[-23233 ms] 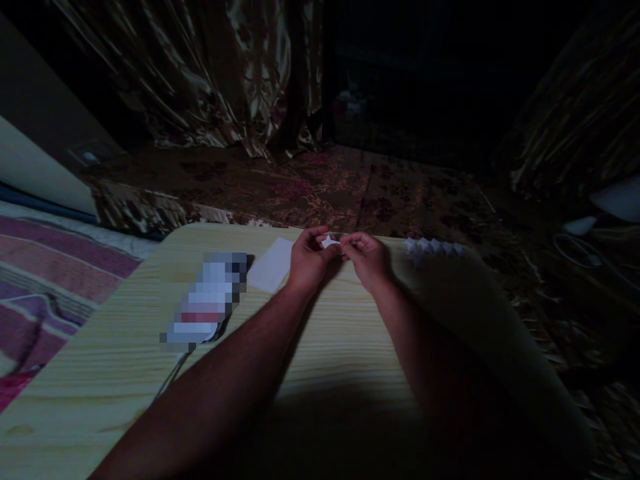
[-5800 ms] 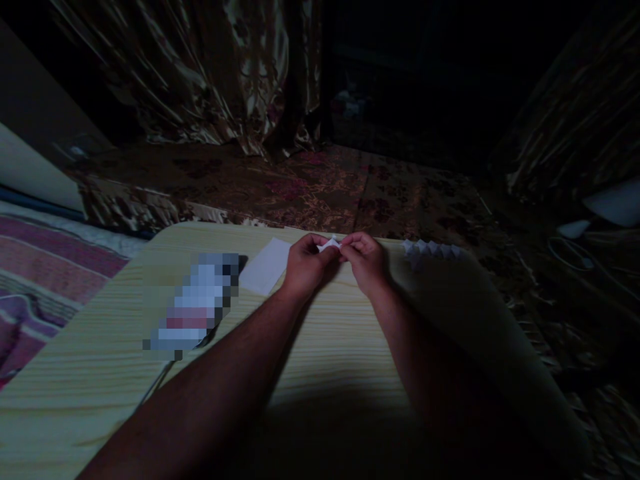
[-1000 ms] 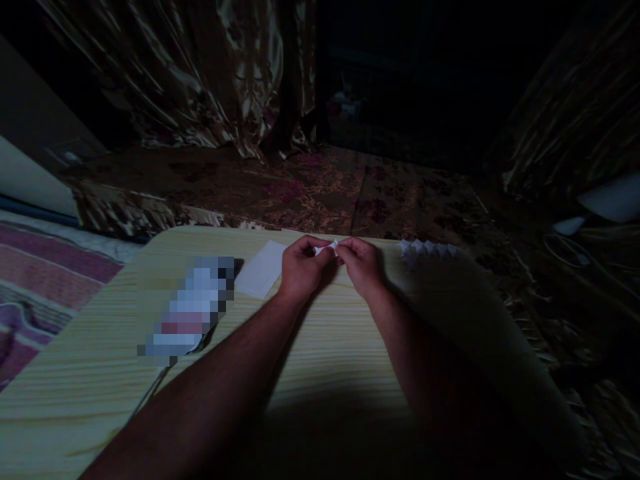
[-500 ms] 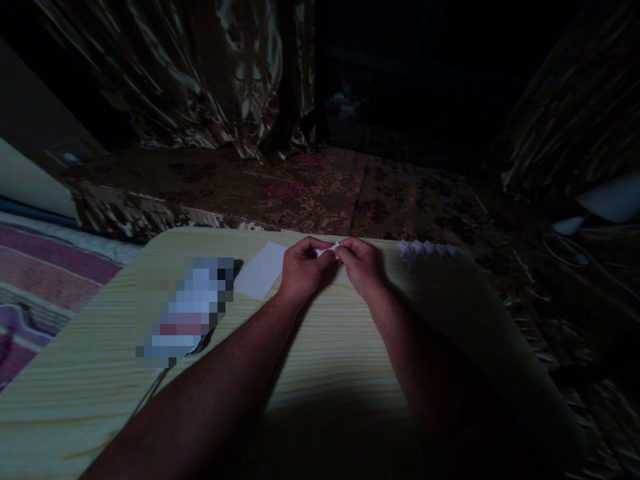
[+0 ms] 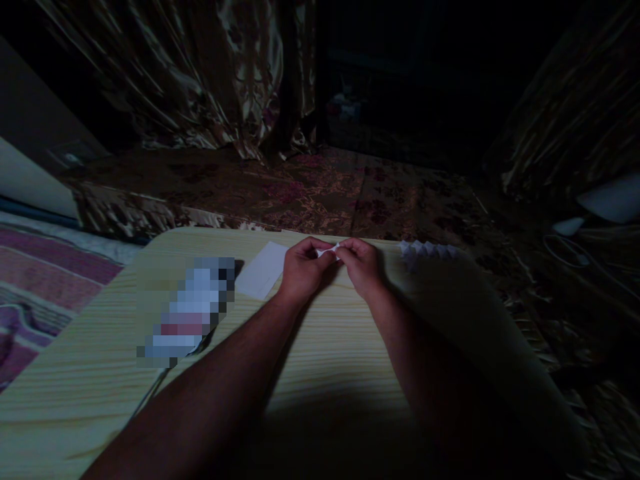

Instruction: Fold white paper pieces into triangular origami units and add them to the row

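Observation:
Both hands meet near the far edge of a pale wooden table (image 5: 325, 347). My left hand (image 5: 301, 270) and my right hand (image 5: 361, 265) pinch a small folded white paper piece (image 5: 327, 252) between their fingertips, just above the tabletop. Most of the piece is hidden by the fingers. A flat white paper sheet (image 5: 260, 270) lies just left of my left hand. A row of several small folded white paper pieces (image 5: 427, 250) sits to the right of my right hand, at the table's far edge.
A blurred-out object (image 5: 187, 313) lies on the table's left part, with a dark cable running from it toward the near edge. Patterned dark fabric (image 5: 320, 190) and curtains lie beyond the table. A striped rug (image 5: 35, 293) is at the left.
Hardly anything differs: both hands stay in place on the small paper piece, with only slight finger shifts.

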Action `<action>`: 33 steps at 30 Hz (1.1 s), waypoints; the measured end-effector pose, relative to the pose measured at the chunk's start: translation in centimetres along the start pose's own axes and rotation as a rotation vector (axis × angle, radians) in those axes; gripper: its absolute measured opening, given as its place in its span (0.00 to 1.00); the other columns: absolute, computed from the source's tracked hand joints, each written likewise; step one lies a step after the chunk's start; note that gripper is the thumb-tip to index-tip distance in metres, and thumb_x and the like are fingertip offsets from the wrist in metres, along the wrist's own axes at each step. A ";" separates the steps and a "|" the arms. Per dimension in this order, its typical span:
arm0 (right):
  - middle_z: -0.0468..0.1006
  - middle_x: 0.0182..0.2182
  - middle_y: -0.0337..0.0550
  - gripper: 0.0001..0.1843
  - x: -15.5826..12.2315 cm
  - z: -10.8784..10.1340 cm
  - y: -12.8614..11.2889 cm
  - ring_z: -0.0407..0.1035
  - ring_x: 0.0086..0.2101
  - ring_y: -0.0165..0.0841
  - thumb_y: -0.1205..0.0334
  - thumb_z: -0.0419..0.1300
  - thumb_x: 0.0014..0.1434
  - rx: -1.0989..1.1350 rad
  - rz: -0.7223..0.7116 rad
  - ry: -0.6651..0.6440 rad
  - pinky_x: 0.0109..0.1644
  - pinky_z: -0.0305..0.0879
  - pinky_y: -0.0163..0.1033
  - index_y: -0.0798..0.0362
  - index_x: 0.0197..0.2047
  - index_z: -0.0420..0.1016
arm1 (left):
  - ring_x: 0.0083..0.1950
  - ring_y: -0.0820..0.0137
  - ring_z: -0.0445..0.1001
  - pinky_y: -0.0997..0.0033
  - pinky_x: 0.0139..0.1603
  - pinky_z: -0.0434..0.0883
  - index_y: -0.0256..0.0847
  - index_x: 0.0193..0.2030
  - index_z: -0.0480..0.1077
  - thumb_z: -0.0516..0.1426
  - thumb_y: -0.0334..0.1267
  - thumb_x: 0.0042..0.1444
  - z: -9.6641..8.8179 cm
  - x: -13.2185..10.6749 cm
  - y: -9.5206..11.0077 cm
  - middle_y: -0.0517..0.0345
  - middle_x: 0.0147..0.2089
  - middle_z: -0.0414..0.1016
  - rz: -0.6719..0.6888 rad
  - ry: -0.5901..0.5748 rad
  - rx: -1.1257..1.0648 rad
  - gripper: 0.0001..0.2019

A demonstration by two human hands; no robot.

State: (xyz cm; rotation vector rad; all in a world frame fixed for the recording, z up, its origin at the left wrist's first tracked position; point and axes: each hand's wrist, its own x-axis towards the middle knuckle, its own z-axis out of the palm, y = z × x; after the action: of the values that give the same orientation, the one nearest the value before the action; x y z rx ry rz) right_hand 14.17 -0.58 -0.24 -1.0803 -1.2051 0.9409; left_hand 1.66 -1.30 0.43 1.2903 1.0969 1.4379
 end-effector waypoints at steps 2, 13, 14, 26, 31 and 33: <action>0.73 0.25 0.37 0.08 0.0 0.0 0.1 0.67 0.28 0.29 0.58 0.61 0.48 0.012 0.010 -0.010 0.34 0.63 0.35 0.55 0.29 0.73 | 0.22 0.78 0.61 0.78 0.24 0.60 0.38 0.31 0.74 0.65 0.39 0.43 0.0 0.0 0.1 0.63 0.22 0.69 0.004 0.004 0.004 0.09; 0.71 0.23 0.35 0.06 -0.1 -0.1 -0.3 0.65 0.26 0.29 0.60 0.59 0.48 0.002 0.011 -0.015 0.32 0.61 0.34 0.54 0.28 0.72 | 0.24 0.77 0.64 0.77 0.27 0.63 0.38 0.31 0.74 0.66 0.38 0.42 0.0 -0.1 0.1 0.61 0.25 0.73 -0.016 -0.009 -0.030 0.10; 0.71 0.23 0.35 0.06 -0.1 -0.1 -0.4 0.65 0.26 0.28 0.60 0.59 0.47 -0.008 0.003 -0.014 0.32 0.61 0.34 0.54 0.28 0.72 | 0.24 0.77 0.65 0.76 0.27 0.63 0.38 0.30 0.74 0.66 0.38 0.41 0.0 0.0 0.0 0.61 0.26 0.73 -0.018 -0.012 -0.032 0.10; 0.72 0.23 0.35 0.06 -0.1 0.1 -0.5 0.66 0.26 0.28 0.60 0.60 0.47 0.048 0.014 -0.011 0.32 0.62 0.34 0.55 0.28 0.72 | 0.22 0.77 0.64 0.77 0.25 0.61 0.38 0.31 0.74 0.66 0.39 0.42 0.0 0.0 0.2 0.62 0.23 0.70 -0.023 0.018 -0.005 0.10; 0.71 0.21 0.35 0.07 -0.1 0.1 -0.5 0.66 0.24 0.27 0.59 0.60 0.47 0.116 0.084 -0.030 0.30 0.64 0.34 0.54 0.30 0.72 | 0.26 0.75 0.69 0.75 0.29 0.66 0.38 0.33 0.73 0.65 0.38 0.41 0.0 0.2 0.0 0.59 0.28 0.74 -0.054 0.083 -0.118 0.12; 0.71 0.20 0.35 0.07 0.0 0.1 -0.4 0.65 0.23 0.27 0.59 0.60 0.48 0.132 0.104 -0.020 0.29 0.64 0.34 0.54 0.29 0.72 | 0.27 0.75 0.70 0.75 0.30 0.67 0.38 0.34 0.73 0.65 0.38 0.42 0.0 0.2 -0.1 0.59 0.29 0.75 -0.061 0.094 -0.151 0.12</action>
State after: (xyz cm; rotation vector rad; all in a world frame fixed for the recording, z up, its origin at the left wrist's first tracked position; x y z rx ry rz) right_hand 14.11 -0.69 0.19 -1.0376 -1.0954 1.0988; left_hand 1.68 -1.06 0.42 1.0841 1.0588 1.5175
